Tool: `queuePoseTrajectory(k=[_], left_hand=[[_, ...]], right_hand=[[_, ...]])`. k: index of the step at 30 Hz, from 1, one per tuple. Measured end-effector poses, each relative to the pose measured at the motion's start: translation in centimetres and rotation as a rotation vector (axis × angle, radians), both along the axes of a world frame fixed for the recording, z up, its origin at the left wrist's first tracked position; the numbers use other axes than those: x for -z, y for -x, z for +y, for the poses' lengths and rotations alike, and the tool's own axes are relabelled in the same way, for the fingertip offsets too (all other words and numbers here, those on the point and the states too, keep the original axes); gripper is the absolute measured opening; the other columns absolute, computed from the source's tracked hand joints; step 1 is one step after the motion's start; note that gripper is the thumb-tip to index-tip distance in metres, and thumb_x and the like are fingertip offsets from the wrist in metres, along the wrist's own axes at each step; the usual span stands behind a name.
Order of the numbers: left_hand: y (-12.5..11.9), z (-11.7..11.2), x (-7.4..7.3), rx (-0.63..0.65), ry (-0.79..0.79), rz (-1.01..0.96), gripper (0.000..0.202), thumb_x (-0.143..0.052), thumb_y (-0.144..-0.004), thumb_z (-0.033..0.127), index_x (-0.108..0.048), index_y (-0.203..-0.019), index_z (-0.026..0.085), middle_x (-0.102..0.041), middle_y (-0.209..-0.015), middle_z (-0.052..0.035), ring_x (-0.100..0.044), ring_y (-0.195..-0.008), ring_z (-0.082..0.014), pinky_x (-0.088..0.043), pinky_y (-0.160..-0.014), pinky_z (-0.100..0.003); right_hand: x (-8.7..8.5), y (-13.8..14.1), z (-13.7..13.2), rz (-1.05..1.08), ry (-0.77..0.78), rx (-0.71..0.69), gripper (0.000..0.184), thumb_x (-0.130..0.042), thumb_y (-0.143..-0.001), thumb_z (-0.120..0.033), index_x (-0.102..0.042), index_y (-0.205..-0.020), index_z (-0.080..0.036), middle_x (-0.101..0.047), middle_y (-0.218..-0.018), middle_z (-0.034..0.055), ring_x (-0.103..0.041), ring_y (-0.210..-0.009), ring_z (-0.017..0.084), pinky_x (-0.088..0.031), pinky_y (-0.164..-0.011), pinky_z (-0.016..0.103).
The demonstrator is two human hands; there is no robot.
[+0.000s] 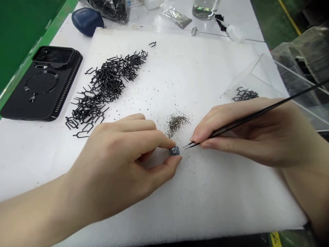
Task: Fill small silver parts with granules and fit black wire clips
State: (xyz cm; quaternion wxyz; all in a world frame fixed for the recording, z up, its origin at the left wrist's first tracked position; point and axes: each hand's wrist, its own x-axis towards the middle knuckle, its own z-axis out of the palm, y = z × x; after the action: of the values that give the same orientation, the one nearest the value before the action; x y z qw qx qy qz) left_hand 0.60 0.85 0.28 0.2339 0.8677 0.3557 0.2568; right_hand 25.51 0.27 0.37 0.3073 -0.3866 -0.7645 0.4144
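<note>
Between the thumb and index finger of my left hand (123,161) is a small grey metal block (174,151) with a recessed face. My right hand (246,132) grips black tweezers (239,120) like a pen. Their fine tips point left, a short way from the block, and whether a tiny part sits between them I cannot tell. Just beyond the block lies a small heap of tiny metallic bits (177,123), with specks scattered around it. Past my left hand spreads a long pile of black fork-shaped pieces (108,82). All of this rests on a white foam sheet (218,206).
A black phone (41,84) lies at the left, near a dark blue rounded object (87,21). Along the back are a bag of black pieces (110,8), a small clear packet (177,17) and a glass of liquid (205,9). A clear bag (259,79) holds more black pieces at right.
</note>
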Motion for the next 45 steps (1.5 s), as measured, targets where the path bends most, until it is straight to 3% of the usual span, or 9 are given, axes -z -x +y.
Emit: queuePoseTrajectory(k=[8, 16, 19, 23, 28, 38, 45], left_hand=[[0.5, 0.0, 0.8, 0.005, -0.004, 0.003, 0.006, -0.074, -0.085, 0.022, -0.079, -0.082, 0.019, -0.055, -0.057, 0.0057, -0.052, -0.062, -0.007, -0.042, -0.06, -0.019], [0.7, 0.0, 1.0, 0.007, -0.024, -0.039, 0.004, -0.077, -0.084, 0.02, -0.08, -0.082, 0.019, -0.055, -0.056, 0.0057, -0.052, -0.061, -0.0073, -0.041, -0.058, -0.02], [0.6, 0.0, 0.9, 0.016, -0.017, -0.026, 0.005, -0.077, -0.086, 0.021, -0.081, -0.085, 0.019, -0.056, -0.056, 0.006, -0.051, -0.061, -0.0074, -0.042, -0.058, -0.02], [0.3, 0.1, 0.4, 0.021, -0.002, -0.023, 0.007, -0.076, -0.088, 0.02, -0.082, -0.089, 0.02, -0.058, -0.058, 0.0059, -0.051, -0.06, -0.0076, -0.041, -0.056, -0.021], [0.2, 0.1, 0.2, 0.03, -0.011, -0.019, 0.005, -0.078, -0.086, 0.018, -0.082, -0.087, 0.018, -0.058, -0.058, 0.0054, -0.053, -0.06, -0.0075, -0.041, -0.054, -0.02], [0.4, 0.0, 0.1, 0.04, -0.003, -0.034, 0.005, -0.079, -0.083, 0.015, -0.083, -0.084, 0.018, -0.057, -0.055, 0.0056, -0.05, -0.058, -0.007, -0.039, -0.052, -0.019], [0.2, 0.1, 0.2, 0.026, 0.011, -0.026, 0.005, -0.078, -0.084, 0.017, -0.082, -0.085, 0.019, -0.057, -0.056, 0.0055, -0.05, -0.058, -0.0073, -0.039, -0.052, -0.02]], right_hand=[[-0.2, 0.1, -0.2, -0.031, 0.005, 0.021, 0.01, -0.077, -0.088, -0.017, -0.077, -0.092, -0.026, -0.079, -0.09, -0.0021, -0.075, -0.081, 0.013, -0.062, -0.067, 0.02], [-0.1, 0.3, -0.2, 0.015, 0.02, 0.085, 0.008, -0.078, -0.088, -0.02, -0.078, -0.092, -0.026, -0.08, -0.09, -0.0022, -0.077, -0.083, 0.015, -0.065, -0.075, 0.024], [-0.1, 0.7, -0.4, 0.084, 0.052, 0.112, 0.007, -0.078, -0.088, -0.019, -0.076, -0.092, -0.025, -0.08, -0.091, -0.001, -0.078, -0.085, 0.016, -0.067, -0.078, 0.026], [0.0, 1.1, -0.5, 0.097, 0.1, 0.04, 0.007, -0.077, -0.09, -0.018, -0.076, -0.094, -0.023, -0.08, -0.093, 0.0005, -0.078, -0.088, 0.016, -0.066, -0.079, 0.024], [0.1, 1.3, -0.5, 0.087, 0.086, 0.058, 0.003, -0.076, -0.09, -0.021, -0.077, -0.092, -0.023, -0.08, -0.09, -0.0001, -0.078, -0.086, 0.015, -0.066, -0.079, 0.022], [0.1, 1.5, -0.6, 0.096, 0.096, 0.073, 0.015, -0.079, -0.085, -0.013, -0.08, -0.094, -0.025, -0.081, -0.091, 0.0009, -0.079, -0.087, 0.018, -0.067, -0.074, 0.025], [0.0, 1.4, -0.6, 0.083, 0.08, 0.07, 0.01, -0.078, -0.088, -0.017, -0.079, -0.093, -0.025, -0.08, -0.09, 0.0005, -0.078, -0.085, 0.017, -0.066, -0.072, 0.024]])
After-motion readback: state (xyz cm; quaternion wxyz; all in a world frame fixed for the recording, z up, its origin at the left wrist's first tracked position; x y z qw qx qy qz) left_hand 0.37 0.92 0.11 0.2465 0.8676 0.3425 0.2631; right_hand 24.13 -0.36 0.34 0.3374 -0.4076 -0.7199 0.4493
